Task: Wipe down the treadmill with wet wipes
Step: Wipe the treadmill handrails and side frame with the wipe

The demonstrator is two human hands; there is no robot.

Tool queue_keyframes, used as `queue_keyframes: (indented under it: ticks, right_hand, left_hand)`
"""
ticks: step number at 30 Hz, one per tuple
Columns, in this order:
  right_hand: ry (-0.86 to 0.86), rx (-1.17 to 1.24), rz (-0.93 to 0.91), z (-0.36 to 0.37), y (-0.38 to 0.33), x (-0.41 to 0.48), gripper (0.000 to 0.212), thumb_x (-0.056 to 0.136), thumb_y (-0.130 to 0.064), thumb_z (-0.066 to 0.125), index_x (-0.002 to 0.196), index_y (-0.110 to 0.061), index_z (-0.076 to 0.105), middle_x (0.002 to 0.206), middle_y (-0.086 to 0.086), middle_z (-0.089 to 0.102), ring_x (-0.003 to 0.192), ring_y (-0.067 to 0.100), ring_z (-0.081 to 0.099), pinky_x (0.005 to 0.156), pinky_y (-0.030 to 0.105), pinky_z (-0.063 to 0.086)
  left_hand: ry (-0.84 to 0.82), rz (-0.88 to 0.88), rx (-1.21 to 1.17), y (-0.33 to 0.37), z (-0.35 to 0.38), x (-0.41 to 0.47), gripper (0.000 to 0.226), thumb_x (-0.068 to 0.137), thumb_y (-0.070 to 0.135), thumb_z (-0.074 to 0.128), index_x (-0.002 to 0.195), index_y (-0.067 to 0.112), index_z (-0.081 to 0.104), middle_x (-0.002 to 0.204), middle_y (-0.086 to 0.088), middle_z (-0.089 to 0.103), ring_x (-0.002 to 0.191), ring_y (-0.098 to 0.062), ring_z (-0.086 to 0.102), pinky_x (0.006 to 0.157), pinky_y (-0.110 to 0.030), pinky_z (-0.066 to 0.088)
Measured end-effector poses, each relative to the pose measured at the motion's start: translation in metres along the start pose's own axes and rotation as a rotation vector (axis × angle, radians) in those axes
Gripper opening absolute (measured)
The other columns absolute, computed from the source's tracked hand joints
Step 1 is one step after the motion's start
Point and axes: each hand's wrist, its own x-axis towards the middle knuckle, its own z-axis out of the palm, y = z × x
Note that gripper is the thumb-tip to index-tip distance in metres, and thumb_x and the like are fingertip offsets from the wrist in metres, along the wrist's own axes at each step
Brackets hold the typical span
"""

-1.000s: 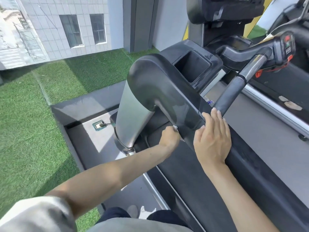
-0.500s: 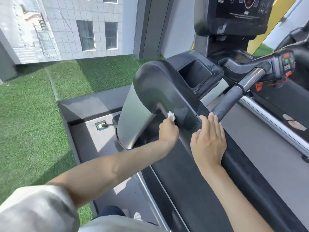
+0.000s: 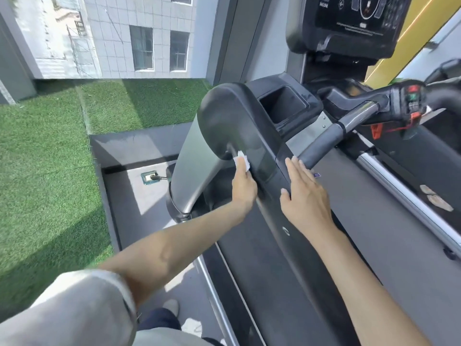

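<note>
Left hand [image 3: 244,187] pinched a white wet wipe [image 3: 243,163], pressing it to the underside of the treadmill [image 3: 234,116] arm's black housing. Right hand [image 3: 304,196] lay flat just beside it on the arm's top, fingers straight, holding nothing. Fingertips sat near the grey handlebar [image 3: 321,143]. Console [image 3: 349,23] stood above; grass [image 3: 50,158] lay far left.
</note>
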Motion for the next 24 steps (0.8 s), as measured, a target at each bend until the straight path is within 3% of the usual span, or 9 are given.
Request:
queue_keyframes:
  ticks: [2, 4, 7, 10, 12, 14, 17, 20, 24]
  right_hand:
    - [0.022, 0.047, -0.010, 0.002, 0.001, -0.002, 0.068, 0.089, -0.008, 0.051, 0.150, -0.011, 0.022, 0.158, 0.005, 0.018, 0.146, 0.016, 0.015, 0.114, 0.037, 0.026]
    - [0.040, 0.083, -0.021, 0.003, 0.001, -0.004, 0.067, 0.089, -0.006, 0.050, 0.150, -0.011, 0.023, 0.158, 0.005, 0.018, 0.146, 0.016, 0.014, 0.115, 0.034, 0.022]
    - [0.042, 0.102, -0.017, 0.004, 0.001, -0.004, 0.067, 0.090, -0.005, 0.047, 0.151, -0.013, 0.020, 0.159, 0.004, 0.015, 0.147, 0.014, 0.011, 0.115, 0.031, 0.018]
    - [0.058, 0.108, -0.028, 0.004, 0.002, -0.003, 0.067, 0.089, -0.005, 0.048, 0.150, -0.012, 0.021, 0.158, 0.005, 0.017, 0.147, 0.015, 0.012, 0.115, 0.030, 0.018]
    - [0.052, 0.110, -0.028, 0.003, 0.001, -0.004, 0.067, 0.089, -0.005, 0.048, 0.150, -0.011, 0.022, 0.158, 0.006, 0.017, 0.147, 0.015, 0.013, 0.115, 0.031, 0.018]
    - [0.045, 0.103, -0.028, 0.003, 0.001, -0.004, 0.067, 0.089, -0.005, 0.048, 0.150, -0.011, 0.022, 0.158, 0.006, 0.017, 0.147, 0.016, 0.013, 0.116, 0.032, 0.019]
    - [0.059, 0.099, -0.039, 0.002, 0.001, -0.004, 0.067, 0.088, -0.003, 0.048, 0.149, -0.008, 0.023, 0.157, 0.008, 0.018, 0.146, 0.018, 0.016, 0.118, 0.036, 0.022]
    - [0.036, 0.109, -0.029, 0.001, -0.001, -0.004, 0.064, 0.092, -0.007, 0.043, 0.151, -0.009, 0.019, 0.159, 0.007, 0.014, 0.147, 0.015, 0.011, 0.118, 0.032, 0.018]
    - [0.032, 0.078, -0.037, -0.001, 0.000, -0.004, 0.067, 0.091, -0.007, 0.045, 0.151, -0.010, 0.016, 0.159, 0.005, 0.012, 0.147, 0.014, 0.009, 0.117, 0.028, 0.012]
  left_hand:
    - [-0.006, 0.029, -0.190, 0.002, 0.009, -0.030, 0.062, 0.095, 0.060, 0.030, 0.150, 0.029, 0.028, 0.149, 0.021, 0.033, 0.138, 0.003, 0.027, 0.118, -0.023, 0.013]
    - [-0.107, 0.197, -0.150, 0.005, 0.016, -0.080, 0.048, 0.105, 0.040, 0.023, 0.151, 0.026, 0.022, 0.151, 0.019, 0.030, 0.138, 0.003, 0.024, 0.114, -0.016, 0.017]
    - [-0.024, 0.413, -0.071, 0.005, 0.020, -0.114, 0.042, 0.107, 0.017, 0.021, 0.146, 0.030, 0.018, 0.150, 0.026, 0.026, 0.139, 0.006, 0.022, 0.112, -0.013, 0.022]
    - [0.036, 0.305, -0.130, -0.002, 0.018, -0.046, 0.052, 0.105, 0.029, 0.031, 0.153, 0.017, 0.015, 0.157, 0.005, 0.020, 0.142, -0.006, 0.022, 0.116, -0.022, 0.015]
    - [0.178, 0.149, -0.053, 0.012, 0.005, 0.000, 0.056, 0.100, 0.049, 0.036, 0.150, 0.025, 0.027, 0.153, 0.017, 0.028, 0.133, 0.007, 0.030, 0.115, -0.020, 0.014]
    - [0.145, 0.144, -0.015, 0.025, -0.002, 0.016, 0.059, 0.096, 0.058, 0.038, 0.148, 0.029, 0.034, 0.147, 0.023, 0.033, 0.131, 0.009, 0.031, 0.117, -0.023, 0.015]
    - [-0.020, 0.247, -0.128, 0.027, 0.010, -0.026, 0.048, 0.105, 0.027, 0.032, 0.151, 0.014, 0.024, 0.156, 0.006, 0.025, 0.143, -0.007, 0.022, 0.114, -0.017, 0.021]
    - [-0.128, 0.425, -0.119, -0.009, 0.027, -0.088, 0.053, 0.101, 0.001, 0.025, 0.152, 0.009, 0.011, 0.158, 0.011, 0.005, 0.146, -0.003, 0.002, 0.119, -0.024, -0.001]
    - [0.039, 0.418, 0.059, -0.011, 0.014, -0.031, 0.047, 0.104, 0.024, 0.030, 0.151, 0.023, 0.021, 0.155, 0.009, 0.023, 0.144, -0.012, 0.019, 0.120, -0.043, 0.010]
